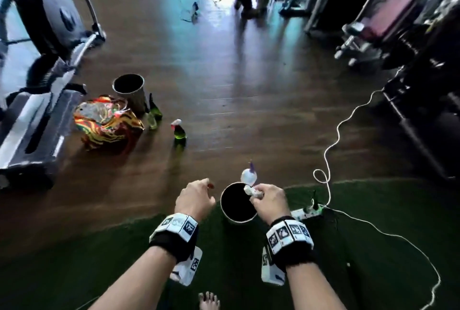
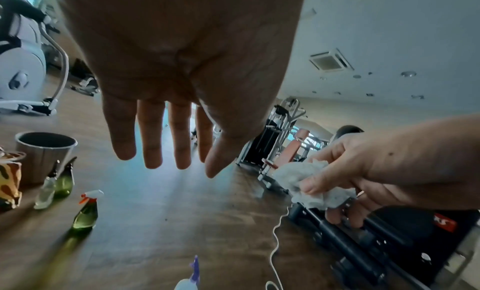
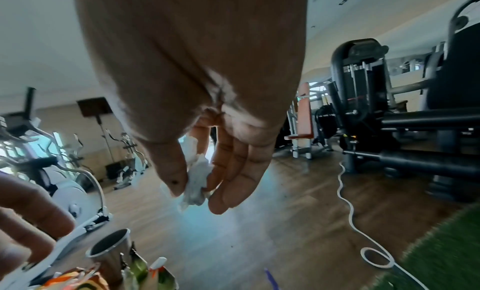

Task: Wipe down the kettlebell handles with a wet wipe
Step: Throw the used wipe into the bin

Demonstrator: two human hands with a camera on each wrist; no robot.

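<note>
Your right hand pinches a crumpled white wet wipe between thumb and fingers, holding it just above the far rim of a round bin with a dark inside that stands at the edge of the green mat. In the right wrist view the wipe hangs bunched below your thumb, the other fingers loosely bent beside it. In the left wrist view the same wipe shows grey smudges and sits in the curl of your right hand.

Your left hand hovers beside the bin, to its left, holding nothing; the left wrist view shows its fingers straight and slightly spread, palm down over the wooden floor.

Just past the bin stands a white spray bottle with a purple nozzle. Further left on the floor are a green spray bottle, two more bottles, a second bin and a bright patterned bag. A white cable snakes across the floor to a power strip on the mat. No kettlebell can be made out in any view, so you cannot tell where the handles are
</note>
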